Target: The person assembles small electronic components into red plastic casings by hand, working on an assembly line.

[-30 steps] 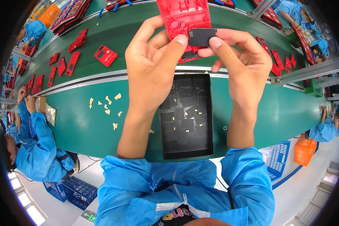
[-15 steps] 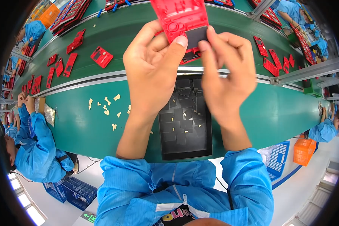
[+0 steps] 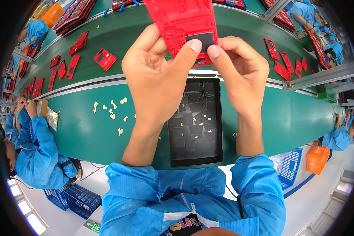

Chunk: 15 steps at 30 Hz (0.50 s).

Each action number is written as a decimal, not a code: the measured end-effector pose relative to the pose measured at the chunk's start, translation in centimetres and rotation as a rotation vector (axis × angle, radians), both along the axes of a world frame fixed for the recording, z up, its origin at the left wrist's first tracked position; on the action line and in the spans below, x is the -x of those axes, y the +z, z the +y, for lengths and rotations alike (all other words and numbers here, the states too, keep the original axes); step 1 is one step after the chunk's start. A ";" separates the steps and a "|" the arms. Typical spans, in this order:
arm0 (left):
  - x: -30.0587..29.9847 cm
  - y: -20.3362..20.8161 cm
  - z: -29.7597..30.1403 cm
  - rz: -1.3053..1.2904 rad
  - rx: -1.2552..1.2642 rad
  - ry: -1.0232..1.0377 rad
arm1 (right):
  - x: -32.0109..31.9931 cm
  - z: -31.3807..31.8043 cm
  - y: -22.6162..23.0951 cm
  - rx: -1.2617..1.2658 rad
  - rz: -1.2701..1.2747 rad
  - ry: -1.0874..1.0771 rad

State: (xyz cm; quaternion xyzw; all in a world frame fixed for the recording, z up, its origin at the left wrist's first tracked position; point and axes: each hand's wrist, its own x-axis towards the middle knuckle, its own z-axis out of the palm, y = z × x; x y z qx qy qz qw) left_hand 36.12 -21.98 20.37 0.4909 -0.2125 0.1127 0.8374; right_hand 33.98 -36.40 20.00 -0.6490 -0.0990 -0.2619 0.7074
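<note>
Up over the far edge of the bench, a red plastic housing (image 3: 185, 19) is tilted with its moulded inner side showing. My left hand (image 3: 153, 78) is closed on its left side, the thumb lying across the inner face at the edge of a black rectangular pad (image 3: 207, 38). The pad lies within the lower part of the housing. My right hand (image 3: 246, 74) is closed at the lower right edge, its thumb on the pad's corner and its fingers partly hidden behind. Below sits a black tray (image 3: 196, 161) holding loose black pads and small pale pieces.
Several pale cut pieces (image 3: 113, 104) lie on the green bench (image 3: 86, 137) left of the tray. Beyond a metal rail, a green conveyor (image 3: 126, 43) carries red housings (image 3: 105, 59). A co-worker in blue (image 3: 39, 157) sits at the left. Blue crates (image 3: 80, 200) stand on the floor.
The housing has shifted slightly left and turned. My right thumb has come down onto the pad's lower corner, and my right hand has opened away from the tray's right side, uncovering it.
</note>
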 end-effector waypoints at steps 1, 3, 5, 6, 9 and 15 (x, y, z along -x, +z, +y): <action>0.1 0.1 -0.1 0.001 0.001 -0.002 | 0.0 -0.4 -0.1 0.054 -0.019 0.051; 0.5 0.3 -0.2 0.037 -0.023 -0.053 | 0.0 -1.2 -0.1 0.107 -0.038 0.100; 0.4 0.2 -0.4 0.034 -0.024 -0.068 | 0.1 -1.8 0.0 0.208 -0.109 0.090; 0.4 0.1 -0.4 0.031 -0.024 -0.081 | 0.2 -1.8 0.0 0.208 -0.109 0.087; 0.1 -0.2 -0.4 0.032 0.009 -0.128 | 0.2 -1.4 -0.1 0.187 -0.080 0.056; 1.1 0.6 -0.9 0.079 -0.018 -0.177 | 0.2 -1.7 0.3 0.340 -0.212 -0.083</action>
